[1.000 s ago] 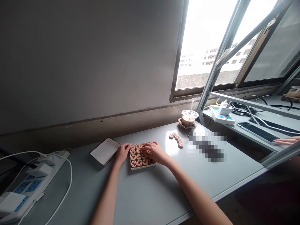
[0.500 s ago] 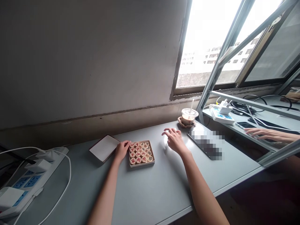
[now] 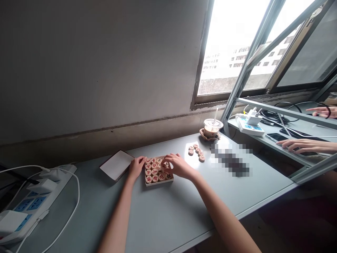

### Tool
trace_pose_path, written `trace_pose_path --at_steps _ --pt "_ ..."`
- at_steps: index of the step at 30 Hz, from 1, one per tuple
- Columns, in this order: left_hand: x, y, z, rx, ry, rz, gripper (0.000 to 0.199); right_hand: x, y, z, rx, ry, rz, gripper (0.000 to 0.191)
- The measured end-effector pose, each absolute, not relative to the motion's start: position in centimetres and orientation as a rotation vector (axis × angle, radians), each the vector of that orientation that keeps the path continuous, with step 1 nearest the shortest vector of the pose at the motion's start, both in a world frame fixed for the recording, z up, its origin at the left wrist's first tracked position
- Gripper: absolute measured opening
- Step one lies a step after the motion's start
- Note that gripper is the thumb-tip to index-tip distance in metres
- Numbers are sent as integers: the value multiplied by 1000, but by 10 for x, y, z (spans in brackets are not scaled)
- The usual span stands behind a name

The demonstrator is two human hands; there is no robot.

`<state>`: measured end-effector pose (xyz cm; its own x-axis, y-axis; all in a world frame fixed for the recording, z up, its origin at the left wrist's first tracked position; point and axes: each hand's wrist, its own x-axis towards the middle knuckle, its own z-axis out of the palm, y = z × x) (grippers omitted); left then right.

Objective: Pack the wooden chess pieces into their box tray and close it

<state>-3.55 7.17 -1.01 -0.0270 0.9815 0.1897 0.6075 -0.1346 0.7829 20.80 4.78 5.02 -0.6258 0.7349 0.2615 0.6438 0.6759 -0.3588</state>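
An open box (image 3: 159, 183) of round wooden pieces with red and black characters lies on the grey table. My left hand (image 3: 137, 167) rests at its left edge, fingers closed on the box's side. Over the box's right part, my right hand (image 3: 179, 165) reaches down, fingertips bent onto the pieces; what they hold, if anything, is hidden. Several loose pieces (image 3: 198, 150) lie in a small group beyond my right hand. The box lid (image 3: 117, 166), white inside, lies left of my left hand.
A lidded drink cup (image 3: 212, 128) with a straw stands at the back. A blurred dark object (image 3: 233, 160) lies on the right. Power strips (image 3: 34, 203) and cables are at the left. Beyond the metal frame, another person's hands (image 3: 300, 144) rest near devices.
My right hand has moved left and toward me, from the back of the table to the box. The loose pieces it covered now show. Another person's second hand has appeared at far right.
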Motion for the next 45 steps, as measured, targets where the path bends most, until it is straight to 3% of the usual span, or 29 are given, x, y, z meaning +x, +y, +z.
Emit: trace_pose_path --at_steps 5,8,14,17,22,29,33,36,39,45 --pt "-34 72 -13 1791 1723 1028 38 261 62 54 -1496 -2345 -3 13" --pt "-34 71 -13 1841 1786 1011 38 285 71 52 -1668 -2219 -99 22" --pt "-34 71 -10 1811 1772 960 40 245 57 55 -1178 -2460 358 32" --pt "-34 71 -9 1808 1770 965 40 210 41 53 -906 -2645 530 24" --pt "-33 70 -9 1802 1754 1008 38 195 33 54 -948 -2617 503 13" --pt "-33 71 -10 1779 1764 998 37 251 51 67 -1218 -2448 618 15" --pt "-34 71 -10 1810 1767 978 38 282 57 64 -1532 -2374 369 16" --pt "-34 71 -11 1820 1754 984 39 281 57 62 -1724 -2299 140 29" --pt "-34 71 -10 1815 1762 986 39 259 56 56 -1615 -2254 27 45" --pt "-33 70 -8 1824 1756 949 40 235 74 13 -1694 -2331 -122 49"
